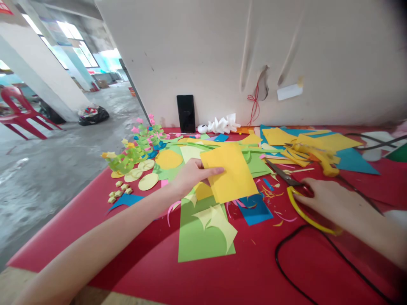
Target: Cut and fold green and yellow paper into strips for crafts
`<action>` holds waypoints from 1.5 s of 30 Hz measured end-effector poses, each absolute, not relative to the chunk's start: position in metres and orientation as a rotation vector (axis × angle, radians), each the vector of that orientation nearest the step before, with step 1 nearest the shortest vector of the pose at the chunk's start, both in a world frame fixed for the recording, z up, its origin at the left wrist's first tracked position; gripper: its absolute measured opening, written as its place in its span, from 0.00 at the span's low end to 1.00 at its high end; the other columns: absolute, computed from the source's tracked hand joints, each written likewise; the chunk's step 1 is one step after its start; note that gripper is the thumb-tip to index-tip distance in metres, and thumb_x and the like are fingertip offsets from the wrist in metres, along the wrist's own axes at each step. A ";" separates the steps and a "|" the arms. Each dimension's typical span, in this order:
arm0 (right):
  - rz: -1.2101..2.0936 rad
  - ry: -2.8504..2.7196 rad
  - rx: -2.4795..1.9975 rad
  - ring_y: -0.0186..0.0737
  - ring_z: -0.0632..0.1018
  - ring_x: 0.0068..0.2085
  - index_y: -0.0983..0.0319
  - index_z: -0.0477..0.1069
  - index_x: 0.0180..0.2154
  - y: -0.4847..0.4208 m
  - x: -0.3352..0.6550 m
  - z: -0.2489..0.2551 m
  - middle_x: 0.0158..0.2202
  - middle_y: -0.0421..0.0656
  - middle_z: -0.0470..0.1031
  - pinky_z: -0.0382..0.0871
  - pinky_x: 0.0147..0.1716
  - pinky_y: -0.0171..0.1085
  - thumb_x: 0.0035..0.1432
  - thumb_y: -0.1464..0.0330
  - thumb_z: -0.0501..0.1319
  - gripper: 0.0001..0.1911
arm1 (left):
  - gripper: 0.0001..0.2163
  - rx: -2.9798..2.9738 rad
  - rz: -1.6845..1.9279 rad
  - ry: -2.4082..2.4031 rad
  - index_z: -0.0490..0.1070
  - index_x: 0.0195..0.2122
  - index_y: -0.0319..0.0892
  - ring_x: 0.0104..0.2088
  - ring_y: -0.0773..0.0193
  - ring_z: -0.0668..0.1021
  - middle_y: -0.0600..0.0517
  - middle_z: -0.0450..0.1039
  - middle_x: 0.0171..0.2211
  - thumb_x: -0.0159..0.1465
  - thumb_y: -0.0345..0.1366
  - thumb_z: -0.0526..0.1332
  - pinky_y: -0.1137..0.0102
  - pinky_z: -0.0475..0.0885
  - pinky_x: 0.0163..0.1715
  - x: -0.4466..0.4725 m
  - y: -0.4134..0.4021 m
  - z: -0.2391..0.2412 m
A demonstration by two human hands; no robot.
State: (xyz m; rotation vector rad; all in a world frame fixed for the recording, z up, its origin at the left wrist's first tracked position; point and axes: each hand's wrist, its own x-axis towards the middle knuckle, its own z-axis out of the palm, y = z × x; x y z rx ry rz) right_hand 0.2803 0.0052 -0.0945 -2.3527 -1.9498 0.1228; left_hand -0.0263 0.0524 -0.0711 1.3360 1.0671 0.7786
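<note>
My left hand (192, 174) pinches a rectangular sheet of yellow paper (233, 178) by its left edge, thumb on top, raised over the paper pile. At the right, my right hand (327, 201) is closed on scissors (284, 173) with yellow handles; the blades point up and left, apart from the sheet. Below the sheet lie a green sheet (203, 243), a pale yellow offcut (219, 222) and a blue piece (257, 214). Pale yellow circles (148, 181) and a larger orange-yellow circle (169, 159) lie beyond my left forearm.
Small folded stars (119, 192) and paper flower decorations (149, 137) stand at the left. A phone (186, 113) leans on the back board (210, 55). A yellow glue gun (321, 159) lies at the right; a black cord (280, 262) loops across the red tabletop (152, 267).
</note>
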 end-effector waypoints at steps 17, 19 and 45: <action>1.127 -1.690 -1.518 0.35 0.71 0.19 0.63 0.67 0.23 0.008 0.202 -0.060 0.16 0.40 0.70 0.62 0.19 0.32 0.53 0.56 0.56 0.17 | 0.20 1.571 0.725 1.174 0.74 0.31 0.36 0.31 0.59 0.78 0.45 0.77 0.34 0.54 0.51 0.58 0.70 0.72 0.29 -0.026 0.048 -0.061; 1.097 -1.616 -1.536 0.31 0.68 0.17 0.63 0.65 0.22 0.015 0.213 -0.060 0.15 0.39 0.69 0.60 0.18 0.30 0.51 0.57 0.57 0.16 | 0.19 1.615 0.723 1.206 0.74 0.31 0.35 0.32 0.56 0.78 0.44 0.76 0.33 0.55 0.49 0.59 0.67 0.72 0.31 -0.032 0.056 -0.064; 1.991 -1.298 -1.055 0.25 0.69 0.17 0.65 0.68 0.31 -0.024 0.183 -0.058 0.19 0.40 0.73 0.59 0.17 0.24 0.57 0.63 0.57 0.11 | 0.21 1.200 0.782 0.445 0.67 0.49 0.38 0.53 0.51 0.69 0.42 0.67 0.53 0.60 0.46 0.56 0.61 0.62 0.53 -0.007 0.003 -0.048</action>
